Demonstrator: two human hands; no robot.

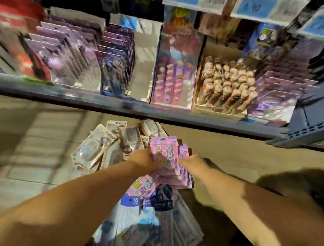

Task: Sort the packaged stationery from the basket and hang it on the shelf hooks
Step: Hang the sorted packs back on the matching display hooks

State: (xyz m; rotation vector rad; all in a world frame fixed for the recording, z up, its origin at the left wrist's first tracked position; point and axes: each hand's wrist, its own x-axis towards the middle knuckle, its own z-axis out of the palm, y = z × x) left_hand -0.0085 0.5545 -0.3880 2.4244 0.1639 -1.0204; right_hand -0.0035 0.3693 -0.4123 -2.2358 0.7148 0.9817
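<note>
Both hands are on a stack of pink sticker packs [164, 148], low at centre. The left hand [146, 159] grips its left edge and the right hand [191, 162] its right edge, fingers curled round the packs. The frame is motion-blurred.

Clear blister packs [101, 147] are heaped just far-left of the stack. White-and-blue packs [135, 201] marked "15" fan out nearer, under the forearms.

The shelf edge [101, 101] crosses above the pile. On the shelf are purple carded packs [61, 52], a pink display box [171, 81] and a box of character-topped pens [228, 82]. The blue price tag [254, 5] reads roughly "8.90".
</note>
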